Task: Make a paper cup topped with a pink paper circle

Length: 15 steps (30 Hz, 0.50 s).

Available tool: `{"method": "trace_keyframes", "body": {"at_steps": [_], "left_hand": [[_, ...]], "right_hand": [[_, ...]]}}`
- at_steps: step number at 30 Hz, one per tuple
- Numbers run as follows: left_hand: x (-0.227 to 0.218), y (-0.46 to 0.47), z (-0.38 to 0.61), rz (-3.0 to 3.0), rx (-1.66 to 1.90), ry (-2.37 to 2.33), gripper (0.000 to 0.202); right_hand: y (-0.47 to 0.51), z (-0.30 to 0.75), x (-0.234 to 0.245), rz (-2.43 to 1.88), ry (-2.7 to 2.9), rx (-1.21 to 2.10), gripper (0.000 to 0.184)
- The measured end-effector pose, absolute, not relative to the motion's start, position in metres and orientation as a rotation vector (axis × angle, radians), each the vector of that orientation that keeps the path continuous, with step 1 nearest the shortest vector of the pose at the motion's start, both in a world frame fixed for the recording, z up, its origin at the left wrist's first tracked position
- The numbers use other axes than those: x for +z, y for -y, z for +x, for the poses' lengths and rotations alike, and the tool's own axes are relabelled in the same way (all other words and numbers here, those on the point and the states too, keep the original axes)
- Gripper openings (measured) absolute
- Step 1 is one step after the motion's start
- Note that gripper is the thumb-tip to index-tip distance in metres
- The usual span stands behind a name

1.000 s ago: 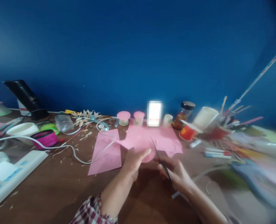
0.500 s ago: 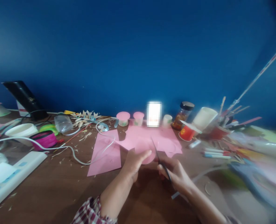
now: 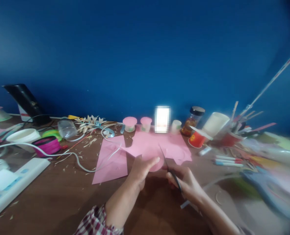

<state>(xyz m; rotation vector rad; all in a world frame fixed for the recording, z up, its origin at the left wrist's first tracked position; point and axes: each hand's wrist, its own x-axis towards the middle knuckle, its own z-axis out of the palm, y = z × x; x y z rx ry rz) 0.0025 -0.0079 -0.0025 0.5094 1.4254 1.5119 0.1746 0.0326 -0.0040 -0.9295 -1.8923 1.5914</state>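
Observation:
Between the thumb and fingers of my left hand [image 3: 140, 171] is a round piece of pink paper [image 3: 157, 164]. My right hand [image 3: 187, 182] is closed on a pair of dark scissors [image 3: 174, 179], whose thin blade points up and forward along the right edge of that paper. Whether the blades are apart is hard to make out. Behind my hands lies a larger pink sheet with cut edges [image 3: 140, 142], and left of it a flat pink sheet [image 3: 111, 163]. Two small cups with pink tops, a left cup [image 3: 129, 125] and a right cup [image 3: 146, 125], stand at the back.
A bright phone-like rectangle [image 3: 162, 119] stands by the blue wall, with a small pale cup [image 3: 176, 126] and a dark-lidded jar [image 3: 194, 119] beside it. A white cable [image 3: 79, 166] and power strip [image 3: 19, 186] lie left. Markers [image 3: 228, 161] and a red cup [image 3: 196, 139] are right.
Almost nothing differs. Both hands, the pink paper and the scissors keep nearly the same places; the whole view has shifted very slightly.

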Motion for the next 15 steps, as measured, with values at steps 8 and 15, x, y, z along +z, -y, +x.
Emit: {"method": "trace_keyframes", "body": {"at_steps": [8,15], "left_hand": [[-0.0029,0.0070,0.0025,0.526,1.519,-1.397,0.048],[-0.0052,0.0077,0.0018,0.589,1.506,-1.362,0.047]], "right_hand": [[-0.0345,0.1767,-0.0105,-0.909,1.882,1.610,0.054],[-0.0320,0.1765,-0.0043,-0.921,1.894,1.613,0.056]]}}
